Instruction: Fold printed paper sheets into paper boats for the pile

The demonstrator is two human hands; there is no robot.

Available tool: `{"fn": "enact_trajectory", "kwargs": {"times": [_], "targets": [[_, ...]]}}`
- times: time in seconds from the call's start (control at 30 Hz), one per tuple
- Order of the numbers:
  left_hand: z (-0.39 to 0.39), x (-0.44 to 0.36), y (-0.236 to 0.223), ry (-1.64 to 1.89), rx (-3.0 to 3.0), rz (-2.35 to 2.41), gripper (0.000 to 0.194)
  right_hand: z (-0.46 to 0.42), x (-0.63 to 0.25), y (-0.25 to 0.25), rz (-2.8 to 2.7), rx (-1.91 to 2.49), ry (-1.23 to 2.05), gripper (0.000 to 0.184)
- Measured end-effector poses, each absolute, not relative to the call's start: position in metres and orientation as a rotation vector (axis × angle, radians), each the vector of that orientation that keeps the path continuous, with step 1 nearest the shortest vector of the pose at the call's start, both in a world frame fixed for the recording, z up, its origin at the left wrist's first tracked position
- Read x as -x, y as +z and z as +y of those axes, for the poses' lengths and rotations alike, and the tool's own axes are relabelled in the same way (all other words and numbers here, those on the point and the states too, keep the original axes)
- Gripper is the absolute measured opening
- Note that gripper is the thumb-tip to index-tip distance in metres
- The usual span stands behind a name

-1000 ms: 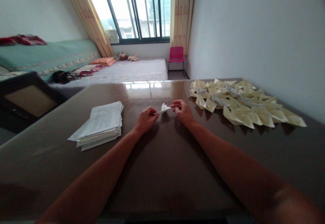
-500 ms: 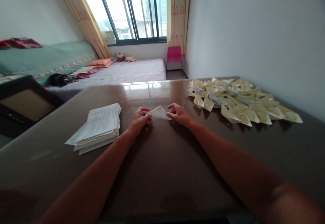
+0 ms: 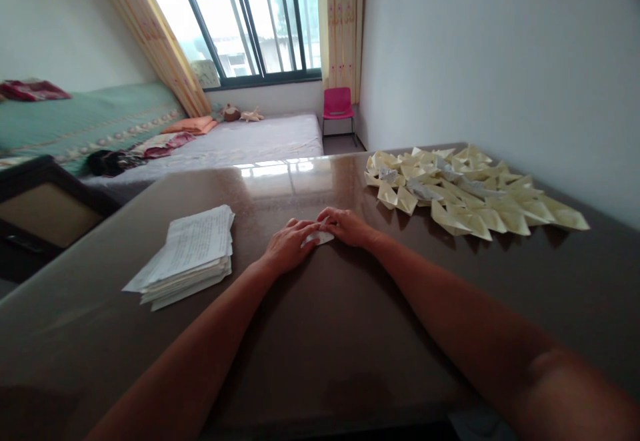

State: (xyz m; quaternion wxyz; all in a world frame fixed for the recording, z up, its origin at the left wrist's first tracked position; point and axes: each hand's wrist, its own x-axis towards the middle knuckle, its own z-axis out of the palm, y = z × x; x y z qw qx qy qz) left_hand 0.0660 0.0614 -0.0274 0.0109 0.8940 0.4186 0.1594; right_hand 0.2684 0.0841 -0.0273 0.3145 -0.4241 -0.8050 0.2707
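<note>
Between my two hands, on the brown table (image 3: 300,334), lies a small folded sheet of paper (image 3: 320,237), white with faint printing. My left hand (image 3: 293,244) covers its left part, with the fingers pressed together over the top edge and the thumb on the near side. My right hand (image 3: 347,226) grips the right side with bent fingers, its fingertips meeting those of the left. Most of the paper's outline is hidden under the fingers.
A stack of printed paper sheets (image 3: 193,248) lies to the left. Many folded paper boats (image 3: 480,194), mostly cream with a few white, crowd the table's right side by the wall. Beyond the table are a bed (image 3: 270,136) and a pink chair (image 3: 339,104).
My hands have come together over the paper, which showed as a wide triangle between them before. Now only a small part of it shows. The view has shifted slightly.
</note>
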Motion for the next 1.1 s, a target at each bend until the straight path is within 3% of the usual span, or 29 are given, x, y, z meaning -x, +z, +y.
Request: {"fn": "enact_trajectory", "kwargs": {"times": [0.5,0.97,1.1], "targets": [[0.059,-0.063,-0.026,0.637,-2.691,1.337,0.022,0.088,-0.290,-0.016,-2.138,1.211,1.023,0.020],[0.060,-0.066,-0.026,0.600,-2.671,1.275,0.033,0.090,-0.291,-0.018,-2.203,1.152,1.158,0.022],[0.060,-0.067,-0.028,0.639,-2.639,1.253,0.027,0.090,-0.291,-0.019,-2.191,1.088,1.195,0.019]]}}
